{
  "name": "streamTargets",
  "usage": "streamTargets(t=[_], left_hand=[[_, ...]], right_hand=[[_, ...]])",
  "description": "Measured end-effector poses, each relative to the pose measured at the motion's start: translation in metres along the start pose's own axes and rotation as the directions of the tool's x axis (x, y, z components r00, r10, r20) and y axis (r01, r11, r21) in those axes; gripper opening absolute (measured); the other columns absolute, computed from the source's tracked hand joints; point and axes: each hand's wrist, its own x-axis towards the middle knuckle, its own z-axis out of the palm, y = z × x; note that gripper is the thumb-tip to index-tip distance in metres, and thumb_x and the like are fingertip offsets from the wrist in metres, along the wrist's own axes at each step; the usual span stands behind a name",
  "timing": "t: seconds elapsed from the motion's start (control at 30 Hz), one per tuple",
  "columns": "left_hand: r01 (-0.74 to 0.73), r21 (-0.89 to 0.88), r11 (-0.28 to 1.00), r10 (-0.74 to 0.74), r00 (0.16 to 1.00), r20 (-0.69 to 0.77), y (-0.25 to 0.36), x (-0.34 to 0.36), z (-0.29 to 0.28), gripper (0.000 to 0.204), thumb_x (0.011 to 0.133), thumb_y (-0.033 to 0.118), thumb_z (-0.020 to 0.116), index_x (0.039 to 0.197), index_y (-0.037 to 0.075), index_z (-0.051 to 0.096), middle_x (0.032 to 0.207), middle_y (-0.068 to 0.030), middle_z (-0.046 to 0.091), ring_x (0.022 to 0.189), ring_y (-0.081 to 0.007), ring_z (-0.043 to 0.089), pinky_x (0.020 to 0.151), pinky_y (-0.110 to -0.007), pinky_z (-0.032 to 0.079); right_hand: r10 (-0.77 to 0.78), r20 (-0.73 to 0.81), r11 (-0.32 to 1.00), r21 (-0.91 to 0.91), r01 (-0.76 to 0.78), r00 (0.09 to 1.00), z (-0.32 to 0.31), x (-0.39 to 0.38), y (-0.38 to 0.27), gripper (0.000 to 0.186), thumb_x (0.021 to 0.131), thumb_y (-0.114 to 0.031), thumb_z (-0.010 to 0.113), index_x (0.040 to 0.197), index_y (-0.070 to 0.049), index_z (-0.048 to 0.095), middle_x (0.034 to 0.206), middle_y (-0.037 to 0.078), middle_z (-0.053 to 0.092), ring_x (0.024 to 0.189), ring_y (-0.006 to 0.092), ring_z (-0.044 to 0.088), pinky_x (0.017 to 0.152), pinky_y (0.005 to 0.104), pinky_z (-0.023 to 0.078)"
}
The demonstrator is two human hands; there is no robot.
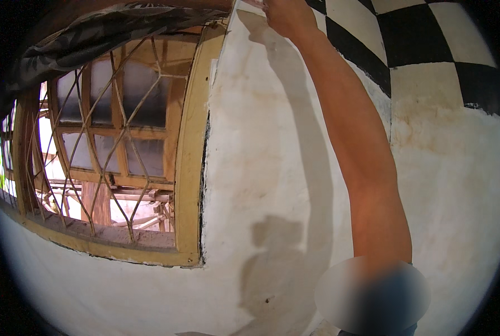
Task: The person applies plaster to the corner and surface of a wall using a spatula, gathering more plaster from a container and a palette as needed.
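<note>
My right hand [286, 17] is raised high at the top edge, its fingers curled around something pale that is cut off by the frame and that I cannot make out. It is beside the top of a stained white wall [250, 129], close to the upper corner of the yellow window frame [188, 168]. My bare right arm runs down to the lower edge, where an oval blur covers its upper part. A shadow of my head and raised arm falls on the wall. My left hand is not in view.
On the left, a wooden window [117, 132] has a diamond metal grille, frosted panes and a dark patterned cloth [93, 31] above. Pale poles and planks show outside. At the upper right, black and white checkered squares [415, 33] cover the wall, meeting white plaster with rough edges.
</note>
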Motion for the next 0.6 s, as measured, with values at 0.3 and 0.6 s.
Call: streamTargets(t=[0.3, 0.6], left_hand=[[-0.027, -0.036, 0.999, 0.027, 1.000, -0.004, 0.007, -0.005, -0.007, 0.065, 0.084, 0.058, 0.053, 0.133, 0.016, 0.044, 0.124, -0.0088, 0.053, 0.111, -0.0280, 0.053, 0.090, -0.055, 0.047], [0.173, -0.358, 0.917, -0.186, 0.983, 0.000, 0.011, -0.005, -0.001, 0.064, 0.084, 0.058, 0.052, 0.131, 0.016, 0.046, 0.122, -0.0084, 0.054, 0.109, -0.0271, 0.054, 0.089, -0.051, 0.047]], right_hand=[[-0.049, 0.183, 0.993, -0.100, 0.068, 0.982, -0.014, -0.064, 0.039, 0.026, 0.080, -0.011, 0.055, 0.100, -0.015, 0.071, 0.089, 0.017, 0.068, 0.086, 0.0326, 0.066, 0.076, 0.0452, 0.053], [0.050, -0.048, 0.998, -0.028, -0.051, 0.998, 0.009, 0.000, 0.016, 0.013, 0.075, -0.013, 0.057, 0.077, -0.006, 0.068, 0.082, 0.019, 0.067, 0.078, 0.0347, 0.066, 0.071, 0.0437, 0.053]])
